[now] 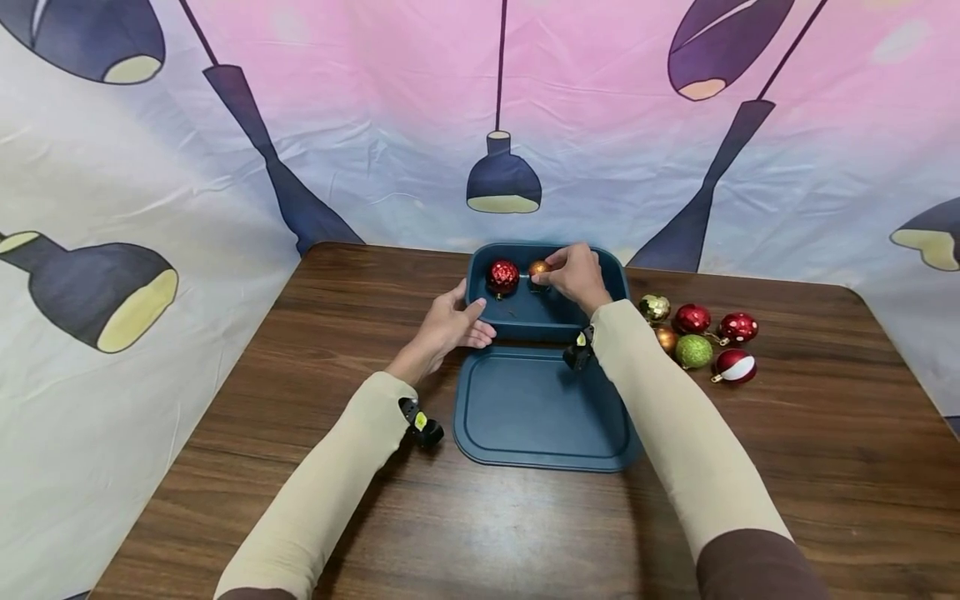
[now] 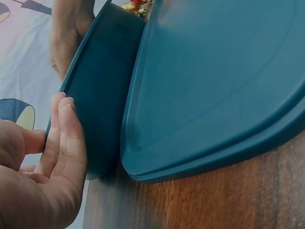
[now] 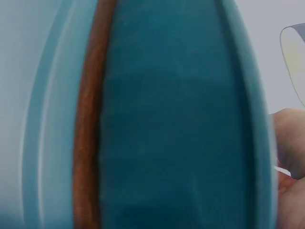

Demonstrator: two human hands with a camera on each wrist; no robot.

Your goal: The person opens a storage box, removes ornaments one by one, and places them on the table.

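A dark teal plastic box [image 1: 528, 312] stands at the back of the table. My left hand [image 1: 450, 323] grips its near left corner, with the thumb over the rim and the fingers [image 2: 71, 136] along the outer wall. Inside the box, my right hand [image 1: 579, 275] pinches a small orange Christmas bauble [image 1: 538, 271] between thumb and fingers. To the left of that one lies a shiny red bauble [image 1: 502, 277] on the box floor. In the right wrist view the box wall [image 3: 171, 124] hides most of the right hand [image 3: 291, 143] and the bauble.
The matching teal lid [image 1: 543, 408] lies flat just in front of the box. Several more baubles are grouped to the right, among them a green one [image 1: 693, 351], a gold one [image 1: 655, 308] and a red-and-white one [image 1: 735, 366]. A printed cloth [image 1: 420, 167] hangs behind the table.
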